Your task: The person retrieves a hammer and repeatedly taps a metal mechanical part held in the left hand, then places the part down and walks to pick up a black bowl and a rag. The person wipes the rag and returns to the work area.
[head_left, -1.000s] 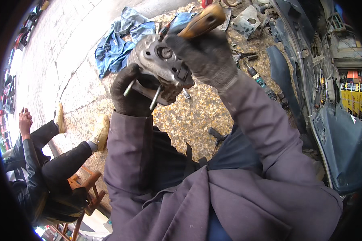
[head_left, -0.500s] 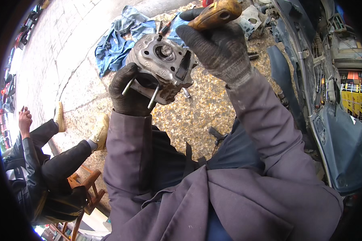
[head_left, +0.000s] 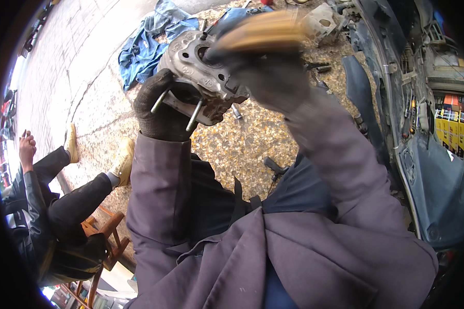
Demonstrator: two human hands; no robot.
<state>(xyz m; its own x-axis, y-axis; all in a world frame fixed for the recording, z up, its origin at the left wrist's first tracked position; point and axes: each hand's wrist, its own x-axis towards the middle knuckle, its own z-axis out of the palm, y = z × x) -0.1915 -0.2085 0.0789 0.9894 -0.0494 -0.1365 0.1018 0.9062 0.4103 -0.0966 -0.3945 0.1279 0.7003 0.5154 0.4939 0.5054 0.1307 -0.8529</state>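
My left hand (head_left: 157, 116), in a dark knit glove, grips a grey metal engine cylinder head (head_left: 191, 67) from its near left side. Two bare studs stick out of it close to my fingers, and its face has a round opening and several bolt holes. My gloved right hand (head_left: 268, 77), smeared by motion, is closed on a thick yellow tool handle (head_left: 265, 33). That hand overlaps the far right part of the cylinder head and partly hides the round opening. Whatever is at the working end of the tool cannot be made out.
A blue cloth (head_left: 142, 54) lies on the speckled floor beyond the cylinder head. Grey vehicle panels (head_left: 433, 190) line the right side, with loose metal parts near them. A small socket-like piece (head_left: 236, 112) and a black tool (head_left: 276, 167) are on the floor. A seated person (head_left: 82, 206) is at left.
My right hand has swung left and a little nearer with the yellow-handled tool, now over the cylinder head's edge. My left hand still holds the head, shifted slightly left and up in view.
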